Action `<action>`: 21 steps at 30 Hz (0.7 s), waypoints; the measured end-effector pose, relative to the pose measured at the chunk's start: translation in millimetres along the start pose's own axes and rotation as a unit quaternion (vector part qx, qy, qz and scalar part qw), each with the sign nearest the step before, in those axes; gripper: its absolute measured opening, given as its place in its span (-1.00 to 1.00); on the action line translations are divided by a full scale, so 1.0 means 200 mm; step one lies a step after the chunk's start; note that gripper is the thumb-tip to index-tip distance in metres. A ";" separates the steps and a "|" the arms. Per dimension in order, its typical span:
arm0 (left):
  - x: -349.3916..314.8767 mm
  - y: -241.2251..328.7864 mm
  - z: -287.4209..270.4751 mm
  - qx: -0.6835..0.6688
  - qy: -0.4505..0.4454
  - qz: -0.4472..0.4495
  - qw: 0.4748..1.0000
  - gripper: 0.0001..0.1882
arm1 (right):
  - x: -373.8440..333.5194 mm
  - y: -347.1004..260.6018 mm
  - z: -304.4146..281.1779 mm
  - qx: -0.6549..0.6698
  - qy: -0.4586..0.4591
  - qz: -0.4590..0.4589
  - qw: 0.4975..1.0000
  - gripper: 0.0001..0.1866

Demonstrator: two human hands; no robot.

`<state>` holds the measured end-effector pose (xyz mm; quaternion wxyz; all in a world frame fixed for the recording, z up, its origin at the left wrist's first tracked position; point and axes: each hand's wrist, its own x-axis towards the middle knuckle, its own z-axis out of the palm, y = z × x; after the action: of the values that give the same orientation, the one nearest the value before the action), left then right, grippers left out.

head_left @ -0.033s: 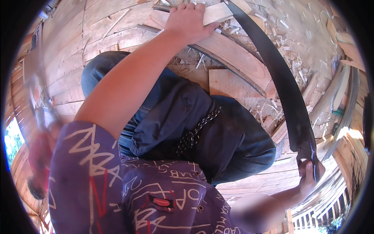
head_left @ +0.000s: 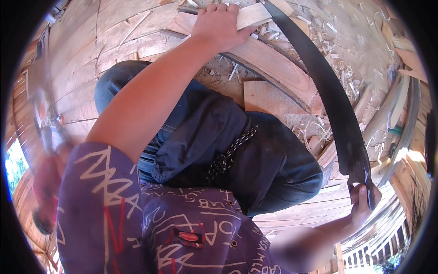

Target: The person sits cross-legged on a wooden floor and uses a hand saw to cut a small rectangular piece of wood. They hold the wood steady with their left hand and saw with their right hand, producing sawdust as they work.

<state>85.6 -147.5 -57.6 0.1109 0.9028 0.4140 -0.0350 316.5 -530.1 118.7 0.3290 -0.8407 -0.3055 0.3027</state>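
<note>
The saw (head_left: 326, 77) is long and dark, its blade broad near the handle and narrower toward the far tip, with small teeth along its left edge. It runs slantwise from the tip at upper left to the dark handle at lower right. The pale, straight-edged wood piece (head_left: 255, 16) ends right at the blade near its tip; whether the teeth bite in cannot be told.

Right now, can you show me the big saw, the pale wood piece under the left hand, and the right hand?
Big saw (head_left: 332, 91): head view, middle of its blade.
Pale wood piece (head_left: 254, 17): head view, its bare end.
Right hand (head_left: 360, 205): head view, middle of the hand.
</note>
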 end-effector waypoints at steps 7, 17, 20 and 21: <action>-0.01 0.00 -0.04 -0.014 -0.021 0.008 1.000 -0.24 | 0.39 -0.20 0.51 0.096 -0.039 0.024 0.994 -0.64; 0.00 0.01 -0.01 0.023 -0.020 0.003 1.000 -0.29 | 0.04 -0.05 0.00 -0.004 -0.015 -0.022 1.000 -0.54; -0.01 0.01 0.03 0.015 0.002 0.018 1.000 -0.29 | 0.01 -0.05 -0.01 0.013 -0.025 0.011 1.000 -0.49; -0.02 0.01 0.04 0.013 0.011 0.020 1.000 -0.30 | 0.02 -0.06 0.00 0.014 -0.024 0.019 0.999 -0.50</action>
<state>85.6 -153.2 -64.3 0.0955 0.9126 0.3967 -0.0276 315.1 -520.5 125.6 0.3274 -0.8343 -0.2931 0.3329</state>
